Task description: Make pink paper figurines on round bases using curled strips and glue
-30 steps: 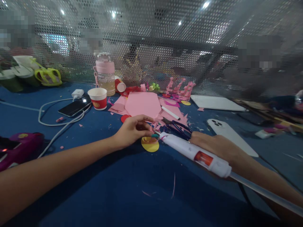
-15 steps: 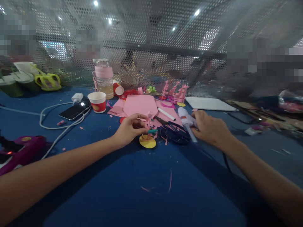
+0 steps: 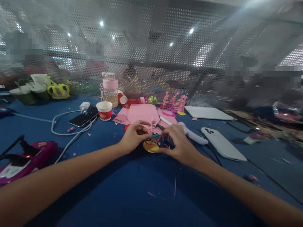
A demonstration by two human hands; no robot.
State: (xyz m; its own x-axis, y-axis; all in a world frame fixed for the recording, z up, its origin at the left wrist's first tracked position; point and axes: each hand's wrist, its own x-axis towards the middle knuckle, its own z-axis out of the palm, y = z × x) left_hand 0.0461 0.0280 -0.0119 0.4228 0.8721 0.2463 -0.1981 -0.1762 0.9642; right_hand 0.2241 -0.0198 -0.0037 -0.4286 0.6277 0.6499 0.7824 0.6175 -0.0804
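Observation:
A small pink paper figure (image 3: 152,124) stands on a round yellow base (image 3: 150,147), with a teal piece (image 3: 155,136) across it. My left hand (image 3: 133,137) is closed on the figure's left side, fingertips near the teal piece. On the other side, my right hand (image 3: 178,142) is curved with thumb and fingers apart; its thumb is at the yellow base's right edge, and whether it touches is unclear. Just beyond the right hand lies a white glue gun (image 3: 194,135) on the table. Dark-handled scissors (image 3: 168,140) are partly hidden behind the right hand.
Pink paper sheets (image 3: 143,113) lie ahead, with several finished pink figures (image 3: 174,102) behind. A paper cup (image 3: 104,112), bottle (image 3: 110,91) and black phone (image 3: 83,117) with a cable are left. A white phone (image 3: 222,143) lies right; a purple power strip (image 3: 30,159) is near left.
My right hand has let go of the glue gun and moved left to the pink figure. The left hand stays at the figure. The view has shifted, and the white phone now shows.

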